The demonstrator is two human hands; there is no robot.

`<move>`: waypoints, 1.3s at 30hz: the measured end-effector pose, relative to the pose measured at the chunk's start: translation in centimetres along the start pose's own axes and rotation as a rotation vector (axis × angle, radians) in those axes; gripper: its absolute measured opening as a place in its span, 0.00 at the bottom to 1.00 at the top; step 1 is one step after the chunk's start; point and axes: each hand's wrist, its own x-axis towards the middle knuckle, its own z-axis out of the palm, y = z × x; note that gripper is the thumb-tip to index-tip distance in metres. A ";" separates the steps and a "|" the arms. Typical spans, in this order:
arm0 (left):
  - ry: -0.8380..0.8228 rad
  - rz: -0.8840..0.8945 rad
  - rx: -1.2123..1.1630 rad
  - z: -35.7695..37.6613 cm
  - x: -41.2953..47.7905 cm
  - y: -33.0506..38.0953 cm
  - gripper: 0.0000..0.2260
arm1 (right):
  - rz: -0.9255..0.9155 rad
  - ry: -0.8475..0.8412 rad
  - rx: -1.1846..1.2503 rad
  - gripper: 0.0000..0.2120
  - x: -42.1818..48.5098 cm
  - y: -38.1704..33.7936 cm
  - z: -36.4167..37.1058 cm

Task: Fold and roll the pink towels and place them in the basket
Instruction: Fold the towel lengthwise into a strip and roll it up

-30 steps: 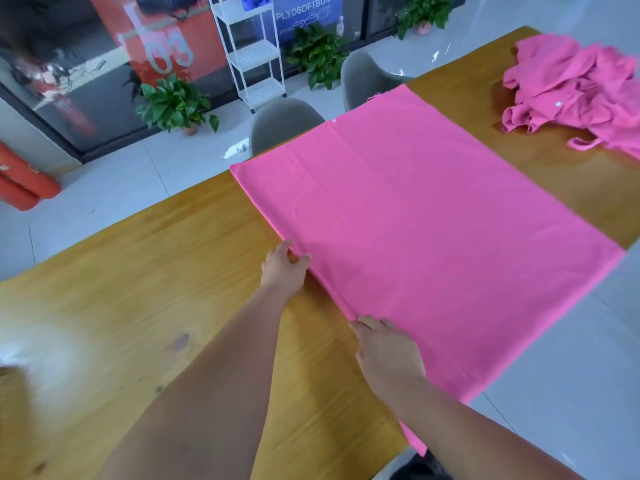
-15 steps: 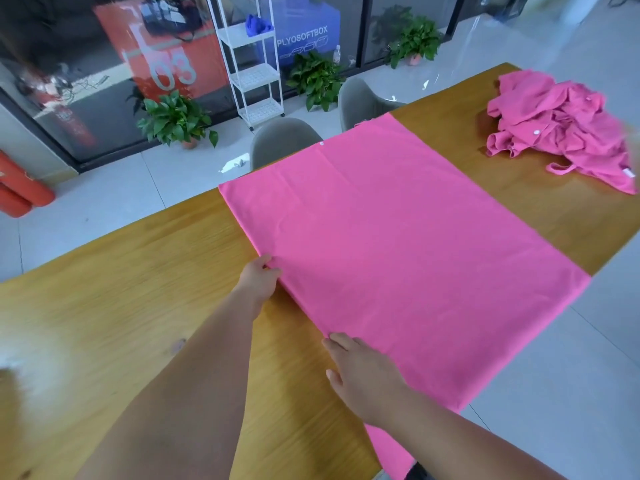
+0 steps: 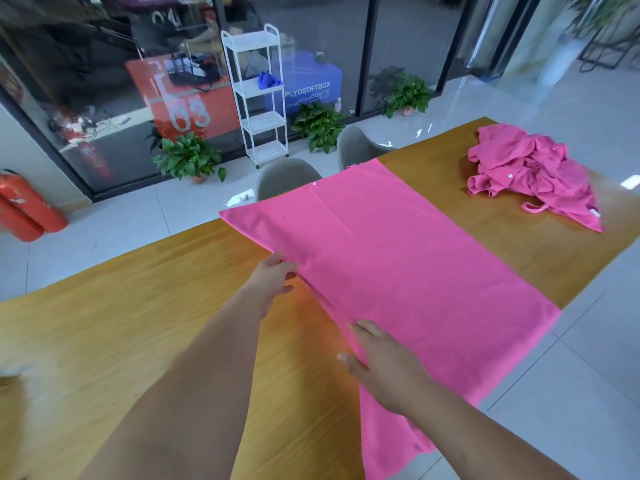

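Note:
A large pink towel (image 3: 408,271) lies spread flat across the wooden table (image 3: 121,323), its near end hanging over the table's front edge. My left hand (image 3: 273,278) grips the towel's left edge partway along and lifts it slightly off the wood. My right hand (image 3: 384,365) rests on the same edge nearer to me, fingers straight on the cloth and thumb out over the wood. A crumpled heap of pink towels (image 3: 530,174) sits at the table's far right end. No basket is in view.
Two grey chairs (image 3: 287,178) stand behind the table's far side. Beyond them are a white shelf trolley (image 3: 259,95), potted plants (image 3: 190,157) and a glass wall. Red fire extinguishers (image 3: 24,209) lie on the floor at the left.
Both hands stay on the towel's left edge. My left hand has closed on the edge and raised it a little. The view has tilted up, showing more of the room.

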 end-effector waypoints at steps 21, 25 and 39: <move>-0.012 0.083 -0.335 22.7 3.0 11.9 0.14 | 0.035 0.221 0.199 0.33 2.8 19.3 -15.8; 0.022 0.078 -0.314 28.1 5.4 12.6 0.20 | 0.007 0.190 0.263 0.34 3.9 24.7 -17.4; 0.090 0.051 -0.199 42.2 14.6 13.4 0.29 | 0.063 0.114 0.516 0.23 10.3 40.2 -20.1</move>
